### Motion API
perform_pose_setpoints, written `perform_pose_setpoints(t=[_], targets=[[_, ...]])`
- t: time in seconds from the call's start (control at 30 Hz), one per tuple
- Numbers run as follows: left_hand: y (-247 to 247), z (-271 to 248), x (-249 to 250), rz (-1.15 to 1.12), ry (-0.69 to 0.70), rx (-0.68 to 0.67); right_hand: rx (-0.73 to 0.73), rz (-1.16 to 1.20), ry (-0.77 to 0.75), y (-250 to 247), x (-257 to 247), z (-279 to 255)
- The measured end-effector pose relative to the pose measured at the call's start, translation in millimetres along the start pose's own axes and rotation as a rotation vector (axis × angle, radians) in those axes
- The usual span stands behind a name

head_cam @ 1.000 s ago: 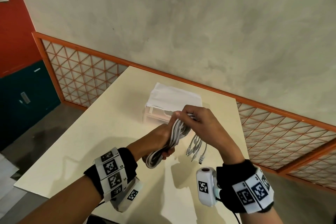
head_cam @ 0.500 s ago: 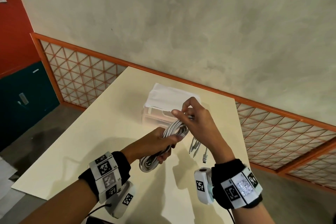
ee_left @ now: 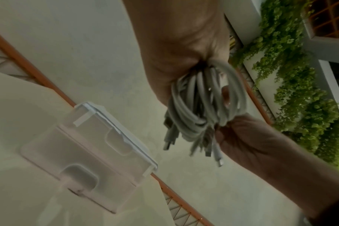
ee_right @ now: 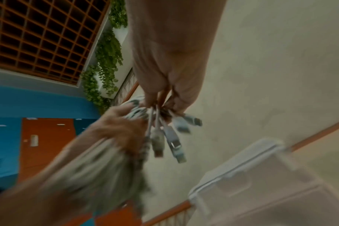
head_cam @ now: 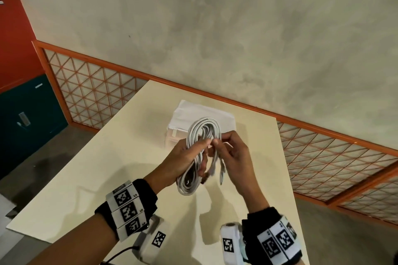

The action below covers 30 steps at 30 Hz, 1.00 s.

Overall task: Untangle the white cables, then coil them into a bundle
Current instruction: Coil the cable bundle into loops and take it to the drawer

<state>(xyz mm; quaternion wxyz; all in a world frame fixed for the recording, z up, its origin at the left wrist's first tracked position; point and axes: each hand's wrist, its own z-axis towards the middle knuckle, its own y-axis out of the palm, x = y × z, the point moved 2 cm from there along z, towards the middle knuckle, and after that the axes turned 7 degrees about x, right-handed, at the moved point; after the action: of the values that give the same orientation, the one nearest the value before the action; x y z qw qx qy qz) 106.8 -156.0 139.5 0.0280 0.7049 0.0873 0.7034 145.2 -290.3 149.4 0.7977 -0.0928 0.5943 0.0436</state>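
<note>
A coil of white cables (head_cam: 203, 133) is held above the cream table (head_cam: 107, 168). My left hand (head_cam: 189, 157) grips the coil around its middle, loops sticking out above and below. My right hand (head_cam: 228, 153) pinches the loose cable ends beside the coil, and several plugs (head_cam: 217, 172) hang below it. In the left wrist view the coil (ee_left: 205, 104) bulges from my left hand (ee_left: 182, 45), with the right hand (ee_left: 248, 140) against it. In the blurred right wrist view the plugs (ee_right: 172, 137) dangle from my right fingers (ee_right: 164, 94), and my left hand (ee_right: 118, 126) holds the coil.
A translucent plastic box with a white lid (head_cam: 193, 114) stands on the table just behind my hands, also in view as the box (ee_left: 91, 152) and the box (ee_right: 261, 183). An orange lattice railing (head_cam: 97, 92) runs behind the table. The table's edges drop off left and right.
The coil has swung upright and now shows as an open loop facing me. Both hands rose slightly and came closer together; the hanging plugs moved in against the coil.
</note>
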Motion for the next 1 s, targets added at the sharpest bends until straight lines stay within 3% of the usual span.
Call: perform_pose_setpoints(t=[0.13,0.27,0.57,1.0], targets=[[0,2,3,0.018,0.084,-0.005,0.123,-0.100,-0.030,8,2,-6],[-2,5,0,0.045,0.117,0.049,0.105,-0.209,-0.046,12,2,-10],[4,4,-7,-0.132,0.080,0.089,0.113,-0.296,-0.097,21,3,-12],[-11,-3,-9,-0.290,-0.068,0.012,0.149,-0.252,-0.114,29,4,-12]])
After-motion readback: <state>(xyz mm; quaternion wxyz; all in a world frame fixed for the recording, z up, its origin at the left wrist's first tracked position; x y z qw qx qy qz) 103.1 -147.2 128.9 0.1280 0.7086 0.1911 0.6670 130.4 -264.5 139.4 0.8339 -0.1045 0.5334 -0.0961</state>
